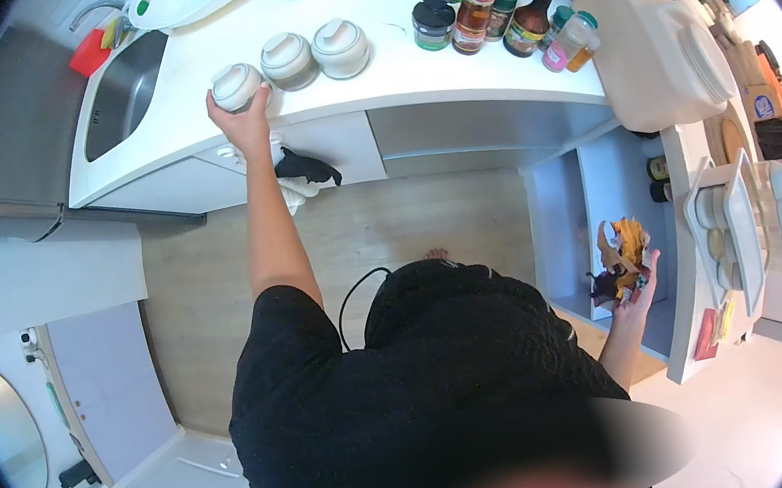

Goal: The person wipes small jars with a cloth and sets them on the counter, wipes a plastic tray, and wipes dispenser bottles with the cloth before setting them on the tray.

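At the counter's front edge, left of centre, my left hand (245, 121) is wrapped round a white lidded jar (236, 86). Two similar jars, one in the middle (288, 60) and one at the right (341, 48), stand beside it on the white counter (392, 80). My right hand (640, 296), out to the right by the open shelf unit, holds a bundle of crumpled yellow, brown and dark wrappers (624, 261). Its fingers are partly hidden behind the bundle.
A sink (128, 96) lies left of the jars. Several sauce bottles (477, 5) and spice jars stand at the counter's right, beside a large plastic jug (652, 41). A white rack (726, 225) sits on the right-hand counter. Dark cloth (308, 167) hangs below the front edge.
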A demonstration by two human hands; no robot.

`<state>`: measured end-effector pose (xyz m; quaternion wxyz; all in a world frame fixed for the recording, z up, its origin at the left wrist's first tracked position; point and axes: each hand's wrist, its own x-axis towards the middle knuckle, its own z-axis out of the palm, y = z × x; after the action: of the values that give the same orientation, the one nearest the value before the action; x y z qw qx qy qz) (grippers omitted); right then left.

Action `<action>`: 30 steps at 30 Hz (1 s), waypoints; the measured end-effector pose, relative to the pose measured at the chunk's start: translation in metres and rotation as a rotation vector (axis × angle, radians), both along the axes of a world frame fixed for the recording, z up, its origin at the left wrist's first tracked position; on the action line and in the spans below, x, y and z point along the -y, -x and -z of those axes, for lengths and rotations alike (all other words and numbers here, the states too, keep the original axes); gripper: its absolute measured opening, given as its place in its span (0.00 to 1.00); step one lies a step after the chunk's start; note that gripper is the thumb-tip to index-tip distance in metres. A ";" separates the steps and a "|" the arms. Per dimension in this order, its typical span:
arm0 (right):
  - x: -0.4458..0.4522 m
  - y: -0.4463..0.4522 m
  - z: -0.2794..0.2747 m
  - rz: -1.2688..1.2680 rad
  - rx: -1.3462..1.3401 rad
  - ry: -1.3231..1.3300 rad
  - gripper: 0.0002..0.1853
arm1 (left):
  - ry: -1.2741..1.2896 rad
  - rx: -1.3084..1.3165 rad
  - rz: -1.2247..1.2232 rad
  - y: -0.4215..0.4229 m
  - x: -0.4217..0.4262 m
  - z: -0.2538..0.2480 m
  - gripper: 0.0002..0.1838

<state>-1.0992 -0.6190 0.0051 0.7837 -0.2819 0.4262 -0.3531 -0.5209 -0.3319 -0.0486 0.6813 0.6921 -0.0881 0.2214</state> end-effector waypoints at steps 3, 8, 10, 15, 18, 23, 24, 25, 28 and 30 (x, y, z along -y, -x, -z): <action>-0.002 0.012 0.001 0.145 -0.124 -0.041 0.35 | 0.003 0.003 0.019 -0.008 0.004 0.004 0.55; -0.011 0.022 -0.001 0.077 0.108 0.126 0.35 | -0.418 0.027 -0.030 -0.030 -0.011 0.019 0.48; -0.008 0.035 0.010 -0.026 0.331 0.158 0.37 | -1.166 0.344 0.058 -0.097 -0.044 0.084 0.35; -0.017 0.052 -0.012 0.439 0.290 -0.112 0.37 | -0.828 0.349 -0.260 -0.084 -0.032 0.055 0.43; -0.007 0.103 0.013 0.459 0.285 -0.024 0.35 | -0.508 0.495 -0.416 0.035 0.028 -0.025 0.51; -0.017 0.116 -0.032 0.623 0.343 -0.023 0.31 | -0.355 0.719 0.300 0.191 0.164 -0.054 0.42; -0.019 0.119 -0.042 0.635 0.408 0.010 0.30 | -0.345 0.713 0.475 0.235 0.192 -0.069 0.38; -0.019 0.123 -0.046 0.647 0.475 0.041 0.29 | -0.373 0.664 0.673 0.276 0.212 -0.085 0.33; -0.008 0.156 -0.042 0.574 0.478 0.211 0.28 | -0.492 0.627 1.198 0.358 0.274 -0.116 0.24; 0.000 0.174 -0.058 0.427 0.532 0.304 0.26 | -0.449 0.584 1.370 0.399 0.312 -0.122 0.21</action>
<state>-1.2736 -0.6190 0.0628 0.7252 -0.1981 0.1995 -0.6285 -0.9195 -0.6437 0.0730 0.4589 0.5185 -0.7147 -0.0988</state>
